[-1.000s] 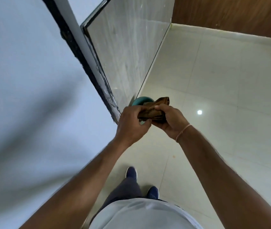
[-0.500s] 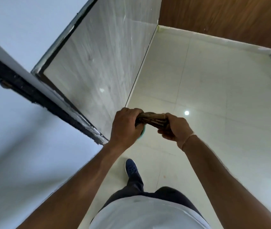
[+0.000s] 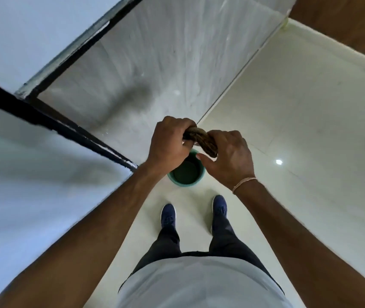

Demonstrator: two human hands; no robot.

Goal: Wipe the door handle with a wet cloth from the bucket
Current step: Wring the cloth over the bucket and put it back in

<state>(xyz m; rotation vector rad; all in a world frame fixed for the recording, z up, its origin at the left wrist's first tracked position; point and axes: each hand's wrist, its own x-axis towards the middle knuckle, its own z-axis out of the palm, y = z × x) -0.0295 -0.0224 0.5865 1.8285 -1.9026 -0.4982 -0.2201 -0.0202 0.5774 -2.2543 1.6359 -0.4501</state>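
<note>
Head view: left hand (image 3: 170, 145) and right hand (image 3: 230, 157) grip twisted, ropy brown cloth (image 3: 201, 140) above round teal bucket (image 3: 187, 174).

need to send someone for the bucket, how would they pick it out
Look at the pale tiled floor just ahead of the person's blue shoes. The bucket stands there under both hands, round and teal with a dark inside, the only container on the floor.

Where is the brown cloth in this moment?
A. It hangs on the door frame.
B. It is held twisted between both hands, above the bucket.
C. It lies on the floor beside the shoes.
B: the left hand and right hand grip the twisted cloth over the teal bucket.
</note>
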